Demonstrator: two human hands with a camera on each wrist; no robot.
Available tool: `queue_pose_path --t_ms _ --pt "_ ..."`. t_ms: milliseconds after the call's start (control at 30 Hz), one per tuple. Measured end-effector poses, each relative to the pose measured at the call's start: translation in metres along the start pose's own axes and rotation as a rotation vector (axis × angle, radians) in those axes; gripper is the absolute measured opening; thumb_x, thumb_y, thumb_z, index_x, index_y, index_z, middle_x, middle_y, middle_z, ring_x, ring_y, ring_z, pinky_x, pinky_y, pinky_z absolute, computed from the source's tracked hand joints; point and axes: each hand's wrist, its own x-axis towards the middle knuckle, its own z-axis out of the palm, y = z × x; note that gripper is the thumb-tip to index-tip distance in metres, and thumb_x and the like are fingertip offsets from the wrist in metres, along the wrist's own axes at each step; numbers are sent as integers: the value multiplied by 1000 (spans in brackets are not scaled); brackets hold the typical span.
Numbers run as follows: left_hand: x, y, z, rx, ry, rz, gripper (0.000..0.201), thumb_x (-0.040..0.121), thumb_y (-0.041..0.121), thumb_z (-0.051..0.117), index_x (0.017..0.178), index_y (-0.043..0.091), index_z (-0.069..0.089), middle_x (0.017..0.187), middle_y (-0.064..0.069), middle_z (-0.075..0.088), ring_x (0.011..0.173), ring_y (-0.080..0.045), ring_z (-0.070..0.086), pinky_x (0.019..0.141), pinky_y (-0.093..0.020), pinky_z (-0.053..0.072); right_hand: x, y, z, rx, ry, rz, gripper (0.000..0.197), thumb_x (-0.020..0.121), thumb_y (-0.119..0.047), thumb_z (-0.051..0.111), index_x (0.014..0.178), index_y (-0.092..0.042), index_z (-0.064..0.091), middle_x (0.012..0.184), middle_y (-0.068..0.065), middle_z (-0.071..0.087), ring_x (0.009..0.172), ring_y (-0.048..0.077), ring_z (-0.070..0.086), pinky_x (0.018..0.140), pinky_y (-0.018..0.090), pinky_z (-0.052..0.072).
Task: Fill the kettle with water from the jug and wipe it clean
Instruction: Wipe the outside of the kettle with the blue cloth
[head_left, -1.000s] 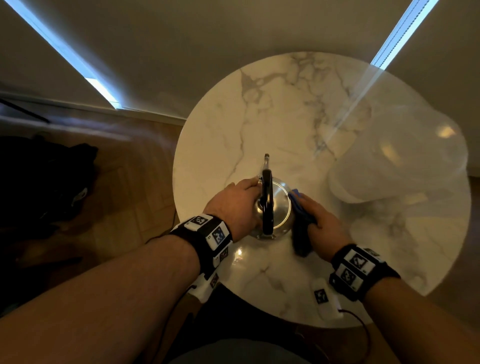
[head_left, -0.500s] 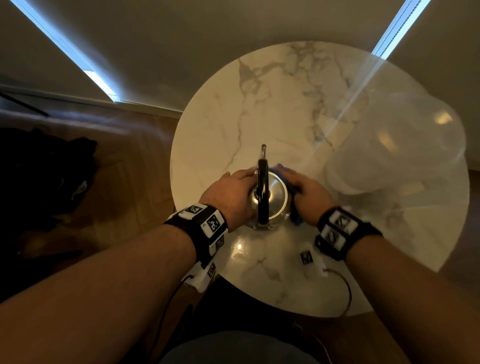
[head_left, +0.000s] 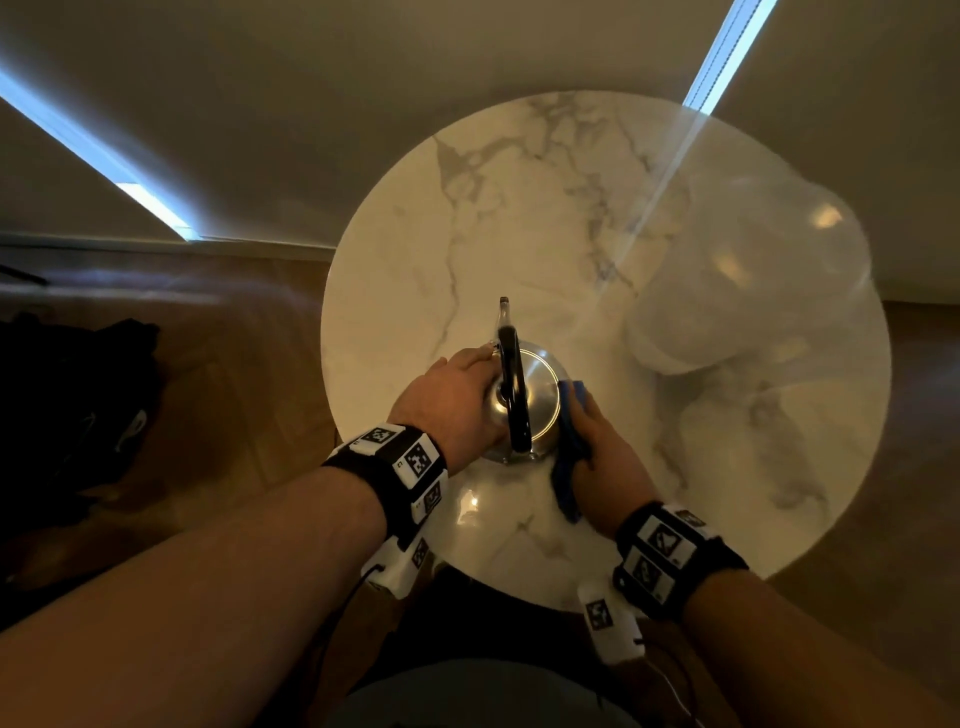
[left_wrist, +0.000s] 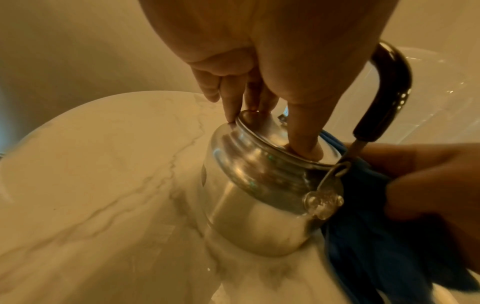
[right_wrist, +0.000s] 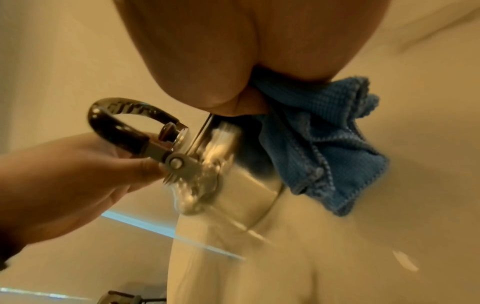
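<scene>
The kettle (head_left: 535, 400) stands upright on the round marble counter (head_left: 467, 249), toward its near edge, with its spout pointing away from the person and its black handle (head_left: 511, 384) arched over the lid. The metal body is shiny and reflects the hands on both sides.

The left hand (head_left: 452, 400) rests on the kettle's left side. In the left wrist view its fingers (left_wrist: 303, 131) are straight and press down on the lid and shoulder of the kettle (left_wrist: 259, 185) — spread and flat, not curled round anything.

The right hand (head_left: 605, 467) is on the kettle's right side, its fingers closed on a bunched blue cloth (head_left: 569, 452) and holding it against the metal wall. The right wrist view shows the cloth (right_wrist: 322, 148) pinched under the thumb, its loose folds hanging down beside the kettle (right_wrist: 244, 176) to the counter, just past the handle's hinge (right_wrist: 176, 162).

The jug (head_left: 748, 270) — clear plastic, seen from above and blurred by its own transparency — stands on the right half of the counter, apart from the kettle and from both hands. Whether it has water in it cannot be told.

A dark heap (head_left: 67, 415) lies on the wooden floor (head_left: 234, 364) to the left of the counter.
</scene>
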Motion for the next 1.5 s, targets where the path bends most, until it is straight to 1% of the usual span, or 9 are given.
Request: queue_pose_path --t_ms 67,233,367,467,600,800,933,1267,1500 --pt "2 -1 2 10 9 10 61 80 46 75 137 32 58 152 11 50 123 -23 61 99 -39 54 -15 9 7 -16 -42 30 89 95 8 41 146 -57 7 159 -20 17 145 20 35 110 12 25" --pt "1 -3 -10 -68 -63 69 69 69 51 79 133 32 61 143 7 56 121 -20 62 97 -33 53 -37 14 0 -203 -271 77 84 97 -1 44 154 -54 15 152 -17 31 102 19 66 77 10 46" --pt "-1 -10 -36 -90 17 55 67 77 37 80 137 22 54 142 3 55 120 -21 61 97 -36 53 -41 17 -17 4 -74 202 68 95 -2 43 147 -45 43 141 -7 58 130 15 53 101 19 36" --pt "6 -4 -59 77 138 329 63 81 21 76 140 23 53 151 3 48 133 -23 52 102 -38 52 -43 14 -31 466 122 371 56 89 14 40 124 -20 68 112 4 73 105 19 68 86 24 51" --pt "31 16 -82 442 -179 654 49 86 22 73 134 29 62 141 6 61 136 -23 53 110 -43 48 -45 5 -46 958 187 379 27 93 9 47 112 5 66 102 30 71 90 38 71 84 47 54" --pt "52 31 -99 699 -261 758 19 92 31 64 110 28 70 109 6 68 102 -22 66 79 -41 57 -35 -5 -55 536 356 242 23 87 -15 78 109 -16 72 98 7 79 95 25 75 91 50 57" --pt "67 33 -101 638 -190 676 23 90 44 66 108 32 71 108 8 67 98 -21 66 74 -34 53 -36 -12 -54 529 466 253 10 93 -25 71 103 -24 75 92 -4 80 90 17 75 89 43 58" --pt "114 31 -125 220 16 328 18 78 42 78 92 32 73 83 9 67 79 -17 65 65 -30 50 -38 -22 -58 914 512 276 29 101 -33 57 115 -14 74 110 14 77 106 33 72 101 54 50" --pt "138 28 -128 69 52 229 17 83 37 78 97 28 75 88 4 72 84 -19 68 80 -41 61 -41 -29 -62 1112 541 223 38 105 -34 47 127 -10 66 122 17 72 113 30 70 101 46 49"
